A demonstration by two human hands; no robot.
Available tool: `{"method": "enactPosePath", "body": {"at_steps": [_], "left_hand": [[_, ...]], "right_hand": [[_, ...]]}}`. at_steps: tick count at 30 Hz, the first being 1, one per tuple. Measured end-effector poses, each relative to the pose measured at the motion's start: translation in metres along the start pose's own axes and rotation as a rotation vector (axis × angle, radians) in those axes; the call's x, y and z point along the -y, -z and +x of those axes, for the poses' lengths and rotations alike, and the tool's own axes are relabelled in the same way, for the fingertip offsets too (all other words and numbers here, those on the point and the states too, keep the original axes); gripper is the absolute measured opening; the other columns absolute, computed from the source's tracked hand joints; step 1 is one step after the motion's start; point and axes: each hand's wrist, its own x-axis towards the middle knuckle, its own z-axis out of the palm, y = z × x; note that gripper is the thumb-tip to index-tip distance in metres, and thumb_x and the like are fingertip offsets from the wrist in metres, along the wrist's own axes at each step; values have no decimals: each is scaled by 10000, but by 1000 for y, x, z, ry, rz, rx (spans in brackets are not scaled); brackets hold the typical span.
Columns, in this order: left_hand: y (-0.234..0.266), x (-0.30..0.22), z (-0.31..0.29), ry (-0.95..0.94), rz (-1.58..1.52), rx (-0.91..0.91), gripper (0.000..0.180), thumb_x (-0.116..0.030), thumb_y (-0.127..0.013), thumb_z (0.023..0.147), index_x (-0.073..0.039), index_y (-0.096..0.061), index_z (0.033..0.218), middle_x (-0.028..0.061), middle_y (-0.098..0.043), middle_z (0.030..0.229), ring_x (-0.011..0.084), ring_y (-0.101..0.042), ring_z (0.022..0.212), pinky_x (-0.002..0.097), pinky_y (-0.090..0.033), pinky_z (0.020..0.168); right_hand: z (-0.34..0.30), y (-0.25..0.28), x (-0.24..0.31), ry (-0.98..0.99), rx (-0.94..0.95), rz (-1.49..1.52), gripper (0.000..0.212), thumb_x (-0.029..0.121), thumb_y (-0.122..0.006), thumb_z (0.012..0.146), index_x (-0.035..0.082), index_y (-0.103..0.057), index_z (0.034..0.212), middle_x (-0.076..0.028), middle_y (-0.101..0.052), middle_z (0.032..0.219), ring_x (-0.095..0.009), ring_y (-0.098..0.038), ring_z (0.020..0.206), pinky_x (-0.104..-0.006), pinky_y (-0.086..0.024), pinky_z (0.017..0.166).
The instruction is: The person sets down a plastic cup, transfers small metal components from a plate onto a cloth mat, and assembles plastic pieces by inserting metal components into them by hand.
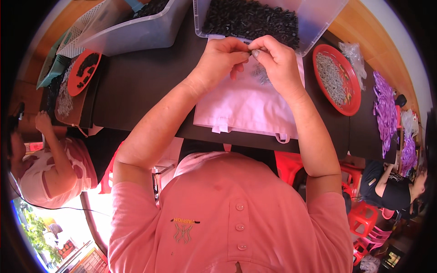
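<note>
Both hands meet fingertip to fingertip above a pink cloth spread on the dark table. My left hand pinches with thumb and forefinger, its other fingers curled. Facing it, my right hand pinches at the same spot. A tiny dark bit shows between the fingertips, too small and covered to name. Below the right hand lies a small pile of thin silvery metal pieces, partly hidden by it. Just beyond the hands, a clear plastic bin holds a heap of small black pieces.
At right stand a red plate of small silvery metal parts, a clear plastic bag and purple strips. Another clear bin and a red plate with black pieces stand at left. People sit at both sides.
</note>
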Motion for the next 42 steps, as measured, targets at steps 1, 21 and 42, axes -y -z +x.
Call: {"method": "enactPosePath", "body": {"at_steps": [1,21,42], "left_hand": [[0,1,0,-16,22,0,150,-58,-612,881,39,-652,988,73,-645,805,120,-607,646,254,-488,504],[32,5,17,31,-114,-254,146,-42,-611,872,60,-635,974,89,-631,792,129,-581,591,262,-462,468],[28,5,16,112,-49,-226,150,-28,-633,826,55,-630,951,85,-631,751,113,-567,544,249,-433,404]], "right_hand": [[0,0,2,1,5,-1,114,-25,-592,822,17,-621,924,-79,-652,787,-143,-603,690,-277,-475,630],[13,2,-17,-153,173,-618,217,25,-578,820,90,-684,997,-107,-633,957,-303,-637,924,-365,-496,796],[32,-7,-30,-23,280,-817,181,55,-555,809,96,-683,931,-93,-631,984,-314,-635,913,-425,-498,770]]}}
